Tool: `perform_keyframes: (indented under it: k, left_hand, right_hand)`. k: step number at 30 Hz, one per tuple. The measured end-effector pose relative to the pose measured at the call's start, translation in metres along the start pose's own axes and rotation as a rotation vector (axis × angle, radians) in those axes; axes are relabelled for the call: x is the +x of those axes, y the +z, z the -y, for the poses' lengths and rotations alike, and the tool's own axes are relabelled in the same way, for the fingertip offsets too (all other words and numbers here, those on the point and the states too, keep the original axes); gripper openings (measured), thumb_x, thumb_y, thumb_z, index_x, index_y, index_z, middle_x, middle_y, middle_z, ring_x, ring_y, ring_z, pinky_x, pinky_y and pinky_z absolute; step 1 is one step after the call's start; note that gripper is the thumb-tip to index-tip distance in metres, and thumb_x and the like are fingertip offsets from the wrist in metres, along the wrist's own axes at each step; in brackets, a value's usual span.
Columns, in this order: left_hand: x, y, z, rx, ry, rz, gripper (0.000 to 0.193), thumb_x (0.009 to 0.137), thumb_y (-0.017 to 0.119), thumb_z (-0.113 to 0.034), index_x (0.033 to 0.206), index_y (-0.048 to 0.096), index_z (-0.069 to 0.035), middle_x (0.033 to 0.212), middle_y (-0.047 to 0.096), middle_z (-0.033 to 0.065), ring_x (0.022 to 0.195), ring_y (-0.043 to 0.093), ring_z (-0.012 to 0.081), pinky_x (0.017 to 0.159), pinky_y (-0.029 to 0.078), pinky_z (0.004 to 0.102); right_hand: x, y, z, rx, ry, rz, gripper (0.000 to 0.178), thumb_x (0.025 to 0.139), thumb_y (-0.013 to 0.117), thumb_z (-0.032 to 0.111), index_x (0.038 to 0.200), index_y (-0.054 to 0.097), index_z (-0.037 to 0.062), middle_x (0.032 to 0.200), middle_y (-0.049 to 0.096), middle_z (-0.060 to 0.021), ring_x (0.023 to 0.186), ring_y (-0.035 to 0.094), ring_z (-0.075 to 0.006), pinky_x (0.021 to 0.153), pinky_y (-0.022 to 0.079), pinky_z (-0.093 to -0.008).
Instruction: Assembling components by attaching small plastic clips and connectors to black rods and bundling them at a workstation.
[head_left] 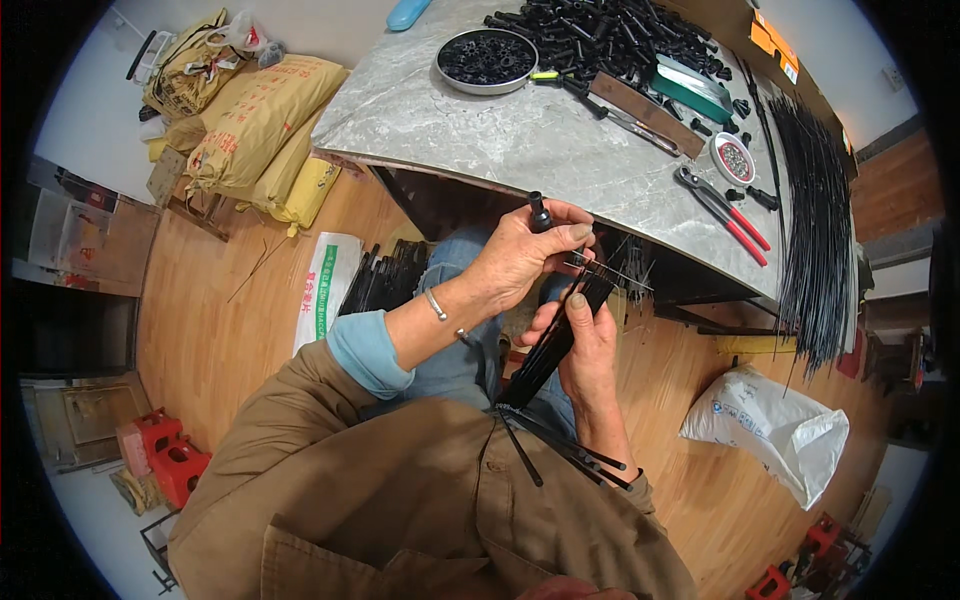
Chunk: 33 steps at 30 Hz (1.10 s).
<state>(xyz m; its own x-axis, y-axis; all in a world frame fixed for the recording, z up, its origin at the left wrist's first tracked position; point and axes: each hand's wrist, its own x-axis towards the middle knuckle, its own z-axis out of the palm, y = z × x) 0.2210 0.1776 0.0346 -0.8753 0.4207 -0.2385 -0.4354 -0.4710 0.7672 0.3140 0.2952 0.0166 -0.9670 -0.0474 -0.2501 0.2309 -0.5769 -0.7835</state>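
Observation:
My left hand [527, 252] is closed around a short black tubular part [540, 212], whose flared end sticks up past the curled fingers. The thumb and fingertips also meet near a thin dark rod [618, 273] that crosses the top of the bundle; whether they grip it I cannot tell. My right hand [588, 345] clasps a bundle of slim black rods [550, 352] above my lap, thumb on top. The bundle slants down toward my apron [400, 490], where several dark rod ends [570, 450] fan out.
The grey marbled table [420, 125] bears a round tray [487, 90] of small black parts, a heap of black tubular pieces [600, 35], red-handled pliers [735, 225] and long black rods [815, 230]. Yellow sacks [260, 130] lie left; a white bag [765, 425] is on the floor right.

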Motion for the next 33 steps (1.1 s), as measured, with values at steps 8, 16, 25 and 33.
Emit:
perform_keyframes:
  k: [8,16,25,33]
  left_hand:
    - [-0.0011,0.0004,-0.0007,0.049,0.011,-0.010,0.022,0.088,0.064,-0.013,0.106,0.058,-0.003,0.097,0.064,0.0108,0.089,0.063,0.0206,0.077,0.054,0.0334]
    - [0.0019,0.0023,0.0029,-0.010,0.037,0.012,0.021,0.087,0.065,-0.012,0.104,0.057,-0.003,0.095,0.064,0.0097,0.085,0.065,0.0188,0.069,0.054,0.0294]
    - [0.0022,0.0005,0.0010,-0.016,0.001,0.006,0.020,0.086,0.066,-0.011,0.102,0.057,-0.003,0.093,0.062,0.0083,0.088,0.064,0.0215,0.075,0.055,0.0347]
    - [0.0009,0.0001,-0.0003,0.054,0.002,-0.021,0.022,0.086,0.067,-0.012,0.104,0.059,-0.003,0.095,0.064,0.0083,0.088,0.063,0.0187,0.075,0.054,0.0323]
  right_hand:
    - [0.0011,-0.0009,-0.0006,0.008,0.006,-0.008,0.026,0.096,0.052,0.030,0.100,0.048,0.0041,0.076,0.061,-0.0092,0.059,0.064,-0.0196,0.055,0.056,-0.0315]
    - [0.0001,0.0020,0.0022,-0.001,0.007,-0.028,0.025,0.096,0.051,0.029,0.100,0.048,0.0042,0.075,0.060,-0.0091,0.059,0.063,-0.0190,0.055,0.057,-0.0314]
    - [0.0007,-0.0007,-0.0008,-0.005,-0.005,-0.006,0.027,0.096,0.052,0.030,0.100,0.048,0.0039,0.075,0.060,-0.0089,0.059,0.063,-0.0187,0.056,0.057,-0.0325]
    - [0.0014,0.0003,-0.0007,-0.004,-0.002,-0.009,0.027,0.096,0.052,0.030,0.101,0.048,0.0042,0.075,0.060,-0.0089,0.059,0.063,-0.0188,0.056,0.057,-0.0326]
